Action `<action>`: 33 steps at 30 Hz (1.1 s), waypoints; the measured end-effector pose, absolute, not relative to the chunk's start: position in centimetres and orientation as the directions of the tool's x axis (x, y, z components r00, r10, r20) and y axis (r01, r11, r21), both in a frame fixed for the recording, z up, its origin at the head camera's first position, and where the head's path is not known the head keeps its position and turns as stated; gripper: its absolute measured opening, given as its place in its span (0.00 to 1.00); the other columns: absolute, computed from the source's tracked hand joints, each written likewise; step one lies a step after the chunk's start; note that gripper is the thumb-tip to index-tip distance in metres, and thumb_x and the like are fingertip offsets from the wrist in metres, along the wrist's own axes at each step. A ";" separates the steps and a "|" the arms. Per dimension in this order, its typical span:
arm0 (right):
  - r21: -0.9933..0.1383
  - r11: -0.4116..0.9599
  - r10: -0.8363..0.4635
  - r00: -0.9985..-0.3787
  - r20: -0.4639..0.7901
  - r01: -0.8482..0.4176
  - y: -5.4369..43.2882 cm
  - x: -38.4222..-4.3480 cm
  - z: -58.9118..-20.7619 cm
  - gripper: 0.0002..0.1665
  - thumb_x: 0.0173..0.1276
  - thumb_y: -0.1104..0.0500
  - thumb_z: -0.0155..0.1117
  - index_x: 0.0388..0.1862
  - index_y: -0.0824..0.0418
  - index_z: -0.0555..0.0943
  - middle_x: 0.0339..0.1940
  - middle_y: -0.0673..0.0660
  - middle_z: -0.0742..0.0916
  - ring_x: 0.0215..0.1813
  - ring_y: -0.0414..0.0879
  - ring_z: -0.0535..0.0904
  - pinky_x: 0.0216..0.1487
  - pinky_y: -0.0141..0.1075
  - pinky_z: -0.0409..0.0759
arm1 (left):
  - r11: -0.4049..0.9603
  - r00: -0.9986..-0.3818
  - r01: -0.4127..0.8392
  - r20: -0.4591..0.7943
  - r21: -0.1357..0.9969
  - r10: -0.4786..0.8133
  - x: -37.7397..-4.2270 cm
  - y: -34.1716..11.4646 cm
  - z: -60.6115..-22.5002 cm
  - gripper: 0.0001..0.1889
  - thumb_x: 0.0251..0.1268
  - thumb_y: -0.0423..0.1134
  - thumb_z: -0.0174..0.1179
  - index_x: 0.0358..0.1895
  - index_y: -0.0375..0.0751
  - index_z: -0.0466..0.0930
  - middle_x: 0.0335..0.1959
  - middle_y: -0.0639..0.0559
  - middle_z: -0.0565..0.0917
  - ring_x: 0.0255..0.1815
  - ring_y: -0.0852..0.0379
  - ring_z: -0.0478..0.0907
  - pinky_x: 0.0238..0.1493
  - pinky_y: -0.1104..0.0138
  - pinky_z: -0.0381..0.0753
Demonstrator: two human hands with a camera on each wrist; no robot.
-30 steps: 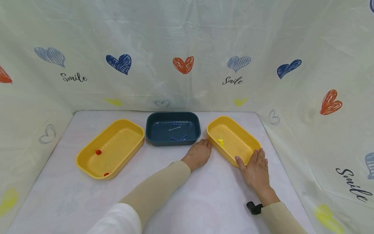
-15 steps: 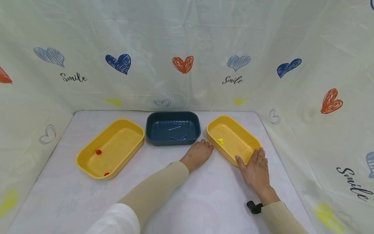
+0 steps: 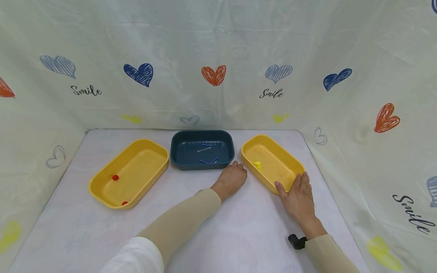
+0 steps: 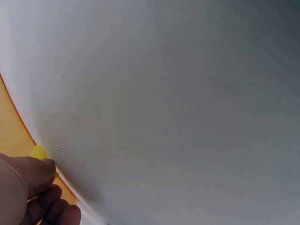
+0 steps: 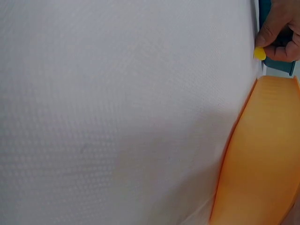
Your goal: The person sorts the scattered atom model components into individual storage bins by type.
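Note:
In the head view my left hand (image 3: 230,180) is between the dark blue tray and the right yellow tray (image 3: 249,151). Its thumb and fingers pinch a small yellow piece with a rounded end (image 4: 38,152), which shows in both wrist views; its exact kind is unclear. My right hand (image 3: 300,199) rests at the near right corner of that same tray, its fingers straight along the outer side and the thumb toward the near rim. Inside the tray lie small yellow pieces (image 3: 258,165).
The dark blue tray (image 3: 191,167) at the back middle contains several thin blue and pale sticks. On the left stands another yellow tray (image 3: 143,163) holding two small red pieces (image 3: 115,177). A cloth with printed hearts (image 3: 213,106) hangs behind the white table (image 3: 211,242).
My left hand has shifted slightly, first right and then back left, and its fingers look more bent than a second ago. The right hand and the trays stay in place.

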State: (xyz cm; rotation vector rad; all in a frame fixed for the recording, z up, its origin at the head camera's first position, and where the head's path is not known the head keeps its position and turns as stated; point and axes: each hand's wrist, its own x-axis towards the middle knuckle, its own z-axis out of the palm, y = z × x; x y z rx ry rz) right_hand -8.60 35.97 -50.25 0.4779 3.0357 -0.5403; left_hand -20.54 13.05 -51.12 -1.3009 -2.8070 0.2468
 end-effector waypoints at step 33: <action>-0.349 0.889 0.295 -0.954 -0.061 0.297 36.0 -8.6 -50.4 0.69 0.78 0.24 0.42 0.81 0.84 0.37 0.84 0.82 0.39 0.85 0.78 0.38 0.81 0.71 0.46 | 0.464 -0.346 0.804 0.342 -0.371 0.874 -24.7 12.2 -46.6 0.07 0.83 0.36 0.54 0.54 0.48 0.79 0.47 0.53 0.80 0.52 0.51 0.72 0.57 0.62 0.73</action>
